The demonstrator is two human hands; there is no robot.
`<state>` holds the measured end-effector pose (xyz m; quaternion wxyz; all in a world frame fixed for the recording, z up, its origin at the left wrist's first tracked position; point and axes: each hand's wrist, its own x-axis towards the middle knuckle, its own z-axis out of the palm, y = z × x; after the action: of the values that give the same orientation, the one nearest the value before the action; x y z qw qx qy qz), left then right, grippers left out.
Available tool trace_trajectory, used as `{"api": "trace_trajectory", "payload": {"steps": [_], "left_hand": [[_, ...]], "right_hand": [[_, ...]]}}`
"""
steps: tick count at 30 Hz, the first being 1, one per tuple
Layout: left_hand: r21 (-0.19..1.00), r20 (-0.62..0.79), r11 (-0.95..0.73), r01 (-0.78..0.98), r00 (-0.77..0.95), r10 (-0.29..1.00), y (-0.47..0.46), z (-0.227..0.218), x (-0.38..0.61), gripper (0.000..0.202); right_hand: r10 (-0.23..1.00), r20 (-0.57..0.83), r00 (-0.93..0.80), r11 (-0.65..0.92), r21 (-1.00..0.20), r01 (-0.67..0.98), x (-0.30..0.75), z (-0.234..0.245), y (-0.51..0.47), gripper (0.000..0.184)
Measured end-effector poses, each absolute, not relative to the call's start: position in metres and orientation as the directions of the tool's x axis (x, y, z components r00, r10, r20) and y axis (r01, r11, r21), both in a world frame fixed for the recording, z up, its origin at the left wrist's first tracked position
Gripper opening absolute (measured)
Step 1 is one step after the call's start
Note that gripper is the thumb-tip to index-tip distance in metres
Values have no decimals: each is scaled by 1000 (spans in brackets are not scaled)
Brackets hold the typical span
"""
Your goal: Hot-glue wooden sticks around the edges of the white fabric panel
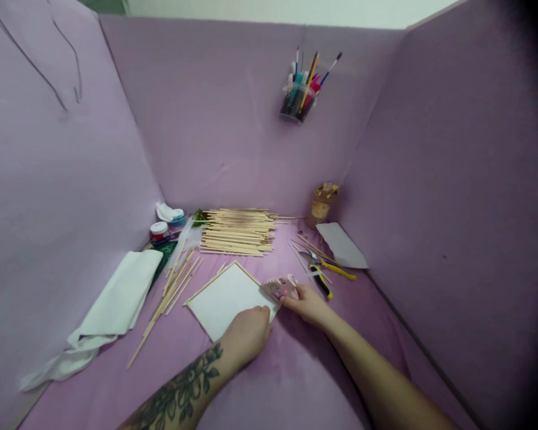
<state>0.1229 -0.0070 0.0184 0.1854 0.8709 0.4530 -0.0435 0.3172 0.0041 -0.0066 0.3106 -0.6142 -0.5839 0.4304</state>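
Note:
A white square panel [226, 295] edged with thin wooden sticks lies on the purple cloth in front of me. My left hand [246, 334], with a tattooed forearm behind it, rests closed on the panel's near right edge, holding it down. My right hand [308, 303] grips a small pink glue gun [281, 288] with a red light, its tip at the panel's right corner.
A pile of wooden sticks [238, 230] lies behind the panel, with more sticks [173, 292] to its left. White cloth [116, 301], paint jars [159, 230], yellow-handled pliers [329, 270], white paper [341, 245], a small wooden cup [323, 203] and a hanging brush holder [299, 98] surround it. Purple walls close three sides.

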Motion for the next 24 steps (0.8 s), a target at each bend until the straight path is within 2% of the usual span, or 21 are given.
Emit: {"api": "trace_trajectory", "payload": {"steps": [2, 6, 11, 15, 20, 24], "left_hand": [[283, -239, -526, 802, 590, 771, -7, 18, 123, 23], [276, -249, -524, 806, 587, 771, -7, 18, 123, 22], [274, -275, -512, 814, 576, 769, -8, 20, 123, 22], [279, -258, -518, 809, 582, 771, -8, 20, 122, 23], [293, -271, -498, 817, 570, 776, -8, 20, 123, 23], [295, -276, -489, 821, 563, 779, -8, 19, 123, 23]], "right_hand": [[978, -194, -73, -141, -882, 450, 319, -4, 4, 36], [974, -227, -8, -197, -861, 468, 322, 3, 2, 33], [961, -255, -103, -175, -855, 487, 324, 9, 2, 29], [969, -245, -31, -200, -854, 480, 324, 9, 2, 28], [957, -260, -131, -171, -865, 471, 324, 12, 0, 26], [964, -261, -44, -213, -865, 455, 325, 12, 0, 27]]}}
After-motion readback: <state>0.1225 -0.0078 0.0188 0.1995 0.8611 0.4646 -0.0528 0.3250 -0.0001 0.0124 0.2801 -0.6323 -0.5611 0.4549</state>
